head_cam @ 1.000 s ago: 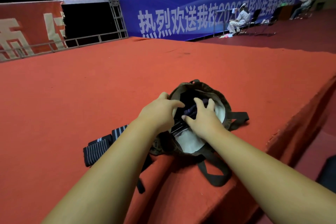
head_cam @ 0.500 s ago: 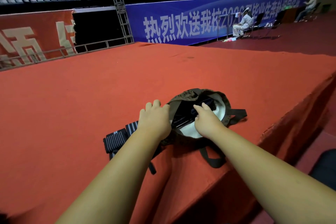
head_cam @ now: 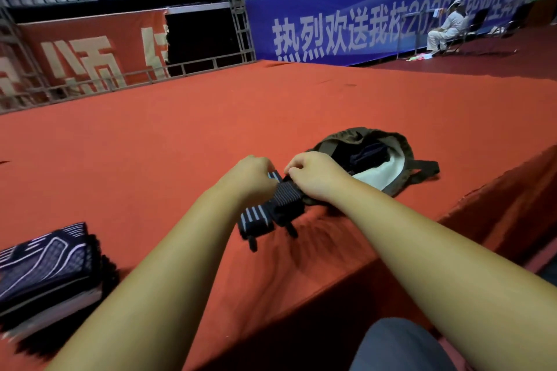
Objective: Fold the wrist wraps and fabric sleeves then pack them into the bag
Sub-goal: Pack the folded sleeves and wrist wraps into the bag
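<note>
Both hands meet at the centre of the frame over the striped wrist wraps (head_cam: 284,197), which lie bunched on the red platform (head_cam: 211,129), just left of the bag (head_cam: 401,141) and close to the platform's front edge. The left hand (head_cam: 251,173) has its fingers curled over the far end of the wraps; its fingertips are hidden, so the exact hold cannot be told. The right hand (head_cam: 316,179) pinches the upper end with bent fingers. The bag lies limp at centre right, its mouth open, with dark fabric (head_cam: 366,153) already inside. Neither hand props the mouth, so it may sag shut when the wraps are brought over. Two loose tabs (head_cam: 252,245) hang from the near end of the wraps; in my judgement they may snag on the bag's rim or its strap (head_cam: 425,167) and pull the fold apart. The bundle looks untidy and may spring open if the pinch slackens. Its nearness to the edge means a slip could send it off the platform. A stack of patterned fabric (head_cam: 45,259), probably the sleeves, sits at lower left, well apart and not yet packed.
</note>
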Available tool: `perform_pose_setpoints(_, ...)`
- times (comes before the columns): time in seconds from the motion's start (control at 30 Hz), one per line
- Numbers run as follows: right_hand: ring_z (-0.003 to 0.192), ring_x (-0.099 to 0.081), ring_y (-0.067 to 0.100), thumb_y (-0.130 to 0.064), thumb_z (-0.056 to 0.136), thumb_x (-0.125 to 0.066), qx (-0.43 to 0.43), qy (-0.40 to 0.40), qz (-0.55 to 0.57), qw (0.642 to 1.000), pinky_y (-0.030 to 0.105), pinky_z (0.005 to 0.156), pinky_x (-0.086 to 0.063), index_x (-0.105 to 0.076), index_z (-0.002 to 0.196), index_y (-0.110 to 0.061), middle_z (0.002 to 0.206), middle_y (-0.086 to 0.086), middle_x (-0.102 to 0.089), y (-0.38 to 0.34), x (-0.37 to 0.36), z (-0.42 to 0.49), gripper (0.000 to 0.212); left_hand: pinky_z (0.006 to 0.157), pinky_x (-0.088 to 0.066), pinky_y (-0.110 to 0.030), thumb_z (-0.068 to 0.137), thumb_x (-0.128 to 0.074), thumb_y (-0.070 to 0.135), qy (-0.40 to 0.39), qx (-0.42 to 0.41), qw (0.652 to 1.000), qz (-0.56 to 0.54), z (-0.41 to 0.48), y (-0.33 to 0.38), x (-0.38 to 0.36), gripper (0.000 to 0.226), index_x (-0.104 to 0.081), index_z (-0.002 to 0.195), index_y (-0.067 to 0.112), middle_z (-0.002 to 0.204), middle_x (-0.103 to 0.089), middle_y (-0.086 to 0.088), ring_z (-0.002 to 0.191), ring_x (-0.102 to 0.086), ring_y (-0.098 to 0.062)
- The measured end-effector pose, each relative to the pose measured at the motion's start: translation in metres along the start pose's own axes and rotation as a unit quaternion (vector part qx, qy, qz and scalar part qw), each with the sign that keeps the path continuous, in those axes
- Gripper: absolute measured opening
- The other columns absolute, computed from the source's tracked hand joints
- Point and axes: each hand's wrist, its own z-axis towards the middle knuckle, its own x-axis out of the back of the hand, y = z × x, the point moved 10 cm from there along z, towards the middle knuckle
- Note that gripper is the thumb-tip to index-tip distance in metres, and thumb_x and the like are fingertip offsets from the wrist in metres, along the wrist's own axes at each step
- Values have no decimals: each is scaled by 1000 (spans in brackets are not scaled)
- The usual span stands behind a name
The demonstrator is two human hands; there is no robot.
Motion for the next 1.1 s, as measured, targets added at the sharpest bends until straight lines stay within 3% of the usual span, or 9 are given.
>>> perform_pose_setpoints(0.17, 65, -62, 6, -21, 101, -58, 32, -74, 27, 996, 20, 56, -45, -82, 101, -24, 75, -10, -71, -53, -41, -20, 25, 100, -50, -32, 98, -62, 30, 22, 41, 999, -16, -41, -59, 36, 40, -71, 134, 17, 137, -71, -11, 128, -64, -28)
perform_pose_setpoints(0.3, 85, -75, 17, -22, 99, -59, 53, -117, 20, 992, 26, 75, -58, -83, 97, -23, 89, -5, -80, -91, -80, -33, 24, 100, -50, -33, 99, -58, 23, 53, 67, 996, -6, -74, -105, 66, 33, -77, 125, 15, 130, -75, -11, 126, -65, -31)
perform_pose_setpoints(0.4, 80, -77, 19, -21, 100, -61, 45, -146, 52, 987, 20, 68, -57, -82, 96, -18, 87, -1, -80, -113, -110, -39, 22, 96, -54, -35, 98, -58, 21, 61, 86, 994, -5, -100, -140, 82, 29, -79, 116, 12, 120, -77, -14, 118, -68, -33)
perform_pose_setpoints(0.5, 86, -79, 26, -25, 100, -62, 41, -175, 78, 981, 35, 73, -59, -81, 98, -17, 99, 6, -82, -138, -139, -44, 20, 95, -54, -34, 98, -58, 21, 74, 117, 990, -7, -125, -179, 97, 29, -80, 116, 13, 119, -78, -14, 117, -69, -33)
perform_pose_setpoints(0.67, 76, -73, 18, -20, 103, -60, 30, -216, 129, 967, 35, 70, -55, -78, 107, -10, 109, 5, -80, -186, -184, -53, 21, 94, -56, -37, 94, -58, 17, 85, 190, 977, -32, -173, -254, 109, 28, -79, 111, 10, 114, -78, -16, 112, -70, -35)
perform_pose_setpoints(0.87, 80, -72, 20, -24, 107, -55, 3, -256, 174, 951, 39, 78, -60, -74, 115, -10, 112, 5, -77, -234, -241, -64, 25, 109, -47, -46, 95, -56, 20, 137, 335, 930, -60, -238, -347, 108, 50, -57, 144, 9, 144, -54, -22, 134, -53, -43)
perform_pose_setpoints(0.93, 84, -73, 22, -31, 109, -53, -9, -263, 189, 946, 44, 86, -62, -71, 118, -8, 118, 8, -76, -244, -260, -66, 30, 99, -51, -43, 99, -57, 27, 127, 374, 915, -84, -255, -366, 97, 41, -56, 132, 3, 135, -57, -24, 123, -57, -43)
perform_pose_setpoints(1.0, 89, -75, 23, -41, 108, -56, -24, -269, 196, 943, 46, 91, -62, -67, 119, -9, 121, 11, -74, -251, -277, -67, 36, 75, -50, -35, 104, -58, 32, 85, 368, 915, -144, -264, -373, 77, 25, -62, 107, 8, 107, -67, -16, 95, -63, -35)
perform_pose_setpoints(1.1, 93, -77, 25, -51, 103, -59, -51, -271, 190, 942, 48, 92, -64, -68, 115, -10, 116, 10, -75, -254, -297, -69, 44, 73, -57, -35, 104, -61, 40, 40, 358, 887, -291, -272, -382, 38, 25, -67, 103, 16, 97, -72, -7, 80, -65, -27)
